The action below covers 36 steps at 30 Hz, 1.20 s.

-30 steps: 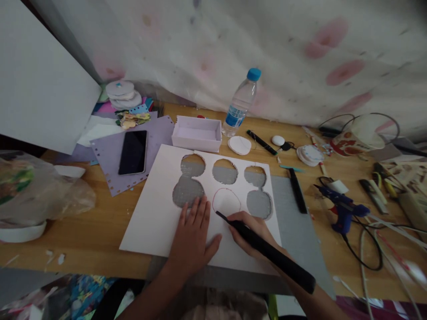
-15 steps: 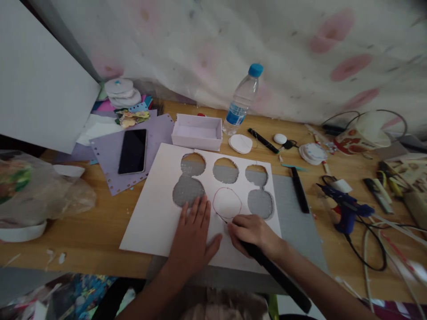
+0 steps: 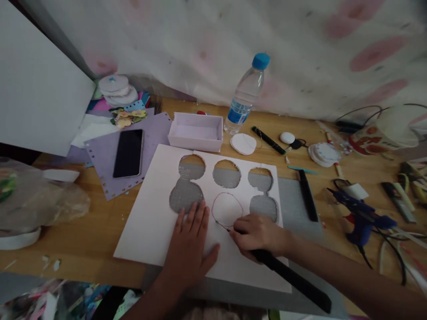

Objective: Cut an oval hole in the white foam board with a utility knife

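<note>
A white foam board [image 3: 143,222] with several round holes lies over a grey cutting mat [image 3: 290,204]. My left hand [image 3: 190,244] rests flat on the board, fingers spread, fingertips at the edge of the lower left hole. My right hand [image 3: 256,235] is closed around a craft knife [image 3: 296,280] with a long black handle. The knife's thin tip touches the board at the lower edge of a red-drawn circle [image 3: 227,209], where a short dark line shows. Part of the handle is hidden by my fingers.
Behind the board stand a lilac box [image 3: 196,133] and a water bottle [image 3: 245,95]. White discs [image 3: 243,144] lie nearby. To the left is a phone [image 3: 128,153]; to the right, a black sheath [image 3: 307,195], a blue glue gun [image 3: 360,213] and cables.
The view has shifted slightly. My right hand and the knife tip have edged a little along the lower rim of the drawn circle. My left hand stays flat on the board.
</note>
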Motion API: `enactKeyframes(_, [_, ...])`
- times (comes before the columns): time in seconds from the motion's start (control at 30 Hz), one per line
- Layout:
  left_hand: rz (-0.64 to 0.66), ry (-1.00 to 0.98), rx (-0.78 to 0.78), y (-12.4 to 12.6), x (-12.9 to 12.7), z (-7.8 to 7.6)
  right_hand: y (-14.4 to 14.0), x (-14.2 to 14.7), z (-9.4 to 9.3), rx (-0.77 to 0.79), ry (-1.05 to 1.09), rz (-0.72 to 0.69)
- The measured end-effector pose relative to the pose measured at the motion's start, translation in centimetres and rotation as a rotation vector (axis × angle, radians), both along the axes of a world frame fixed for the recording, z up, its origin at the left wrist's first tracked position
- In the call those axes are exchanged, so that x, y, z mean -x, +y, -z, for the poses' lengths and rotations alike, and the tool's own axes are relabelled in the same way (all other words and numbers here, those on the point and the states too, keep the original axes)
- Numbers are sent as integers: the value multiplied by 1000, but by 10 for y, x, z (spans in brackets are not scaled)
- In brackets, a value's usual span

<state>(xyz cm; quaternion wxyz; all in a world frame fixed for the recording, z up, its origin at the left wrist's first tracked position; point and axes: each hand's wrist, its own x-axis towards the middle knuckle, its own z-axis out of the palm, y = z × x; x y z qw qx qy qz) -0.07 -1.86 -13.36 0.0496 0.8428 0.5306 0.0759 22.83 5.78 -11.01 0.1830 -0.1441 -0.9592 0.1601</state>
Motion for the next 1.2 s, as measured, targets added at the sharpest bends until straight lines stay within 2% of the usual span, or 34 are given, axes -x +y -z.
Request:
enactKeyframes(0.23, [5, 26, 18, 1, 0, -1, -1, -8, 12, -116, -64, -52])
enactKeyframes(0.43, [8, 42, 11, 1, -1, -2, -4, -16, 8, -119, -8, -56])
enactKeyframes(0.53, [12, 39, 6, 1, -1, -2, -7, -24, 5, -91, -37, -17])
enactKeyframes(0.6, [9, 34, -6, 1, -1, -2, -13, -26, 2, -11, -34, 17])
enactKeyframes(0.67, [6, 26, -16, 1, -1, -1, -21, -24, 1, 112, 67, 112])
enactKeyframes(0.73, [2, 18, -22, 0, -2, 0, -32, -15, 0, 204, 257, 347])
enactKeyframes(0.8, [-1, 15, -28, 0, -2, 1, -44, -3, 2, 231, 426, 624])
enactKeyframes(0.87, [1, 14, -38, -1, -2, 2, -54, 12, 6, 242, 488, 752])
enactKeyframes(1.0, [7, 24, -36, -1, -2, 3, -64, 32, 15, 252, 488, 793])
enactKeyframes(1.2, [3, 23, -46, -2, -2, 4, -62, 38, 21, 255, 464, 747])
